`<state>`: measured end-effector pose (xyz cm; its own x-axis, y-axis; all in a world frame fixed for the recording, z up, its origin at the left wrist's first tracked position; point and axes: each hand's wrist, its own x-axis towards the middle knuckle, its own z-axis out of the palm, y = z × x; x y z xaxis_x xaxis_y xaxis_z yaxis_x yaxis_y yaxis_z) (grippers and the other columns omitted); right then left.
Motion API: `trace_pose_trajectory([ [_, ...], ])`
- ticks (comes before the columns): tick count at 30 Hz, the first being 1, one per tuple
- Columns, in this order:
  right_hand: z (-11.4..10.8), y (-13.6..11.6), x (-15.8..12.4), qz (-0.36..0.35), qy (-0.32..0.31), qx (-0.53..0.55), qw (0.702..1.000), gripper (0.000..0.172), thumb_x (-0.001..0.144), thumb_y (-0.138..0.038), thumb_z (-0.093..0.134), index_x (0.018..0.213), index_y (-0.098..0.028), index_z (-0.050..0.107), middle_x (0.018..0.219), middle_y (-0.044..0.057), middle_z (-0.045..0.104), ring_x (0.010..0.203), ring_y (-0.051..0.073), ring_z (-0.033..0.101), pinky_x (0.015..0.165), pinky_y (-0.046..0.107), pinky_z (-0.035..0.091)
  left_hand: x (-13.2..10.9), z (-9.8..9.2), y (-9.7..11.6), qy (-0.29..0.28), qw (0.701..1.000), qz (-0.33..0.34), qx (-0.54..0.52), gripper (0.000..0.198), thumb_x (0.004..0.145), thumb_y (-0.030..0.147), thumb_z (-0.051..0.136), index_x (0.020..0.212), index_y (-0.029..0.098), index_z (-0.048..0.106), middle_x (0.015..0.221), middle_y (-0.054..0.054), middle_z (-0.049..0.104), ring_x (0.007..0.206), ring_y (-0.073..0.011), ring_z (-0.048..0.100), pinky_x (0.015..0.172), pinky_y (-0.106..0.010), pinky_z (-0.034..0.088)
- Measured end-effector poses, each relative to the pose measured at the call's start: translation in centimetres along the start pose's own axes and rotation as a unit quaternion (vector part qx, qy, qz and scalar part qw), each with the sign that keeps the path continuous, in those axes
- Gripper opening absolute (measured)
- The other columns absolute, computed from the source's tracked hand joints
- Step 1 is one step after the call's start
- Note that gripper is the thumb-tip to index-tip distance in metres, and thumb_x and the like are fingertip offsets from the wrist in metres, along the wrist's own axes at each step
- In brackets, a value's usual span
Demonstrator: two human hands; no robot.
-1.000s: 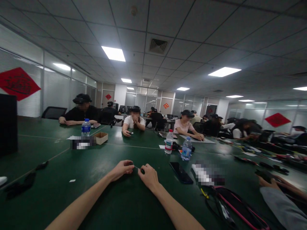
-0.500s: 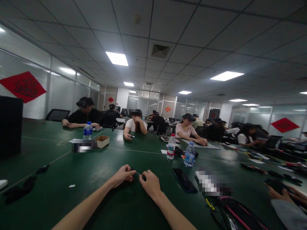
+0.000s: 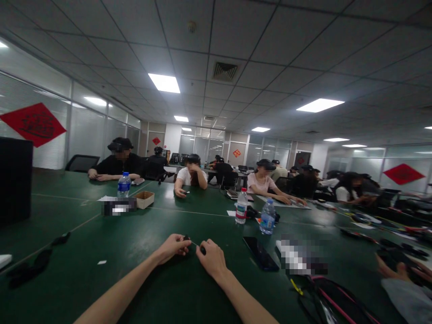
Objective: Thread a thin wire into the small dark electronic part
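Observation:
Close together above the green table (image 3: 141,288), my two hands work at the middle. My right hand (image 3: 213,260) is closed on a black-handled tool (image 3: 203,250), its rounded handle end showing by the thumb. A thin, pale shaft runs from it toward my left hand (image 3: 173,248), which is also closed. Between the left thumb and fingers is a small black piece (image 3: 186,237); its kind is too small to make out. The shaft's tip reaches the left fingertips, and I cannot tell whether it touches the black piece.
A phone (image 3: 260,254) lies right of my hands, near two water bottles (image 3: 240,207). Farther left stand another bottle (image 3: 124,184) and an open cardboard box (image 3: 145,200). Cables and a black pouch (image 3: 340,299) lie at right, beside another person's hands (image 3: 393,267). Several people sit around.
My hands keep nearly the same pose, both still closed. Across the table, the person in a pink top has stretched a hand further right over the flat board.

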<state>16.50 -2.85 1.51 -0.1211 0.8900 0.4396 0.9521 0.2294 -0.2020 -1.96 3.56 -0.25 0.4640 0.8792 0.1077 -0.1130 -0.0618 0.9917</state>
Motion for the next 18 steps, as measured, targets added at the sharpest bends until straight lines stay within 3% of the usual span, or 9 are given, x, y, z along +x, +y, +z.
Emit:
trace_pose_trajectory([
  [11,-0.52,-0.52,-0.18,-0.019,-0.021,-0.002,1.000,0.033,0.091,-0.042,0.038,0.086,-0.022,0.065,0.087,0.003,0.061,0.072,0.011,0.057,0.060,0.020,0.040,-0.36,0.02,0.27,0.018,1.000,0.008,0.018,0.051,0.059,0.050,0.075,0.063,0.016,0.038,0.082,-0.007,0.061,0.069,-0.0138,0.058,0.059,-0.025,0.045],
  [18,-0.69,-0.61,-0.15,-0.022,-0.039,-0.006,0.999,0.036,0.092,-0.043,0.036,0.086,-0.022,0.064,0.088,0.003,0.062,0.072,0.011,0.057,0.061,0.020,0.039,-0.37,-0.09,0.24,0.020,0.999,0.004,0.041,0.049,0.060,0.054,0.072,0.066,0.016,0.041,0.070,-0.003,0.058,0.064,-0.0131,0.057,0.059,-0.026,0.046],
])
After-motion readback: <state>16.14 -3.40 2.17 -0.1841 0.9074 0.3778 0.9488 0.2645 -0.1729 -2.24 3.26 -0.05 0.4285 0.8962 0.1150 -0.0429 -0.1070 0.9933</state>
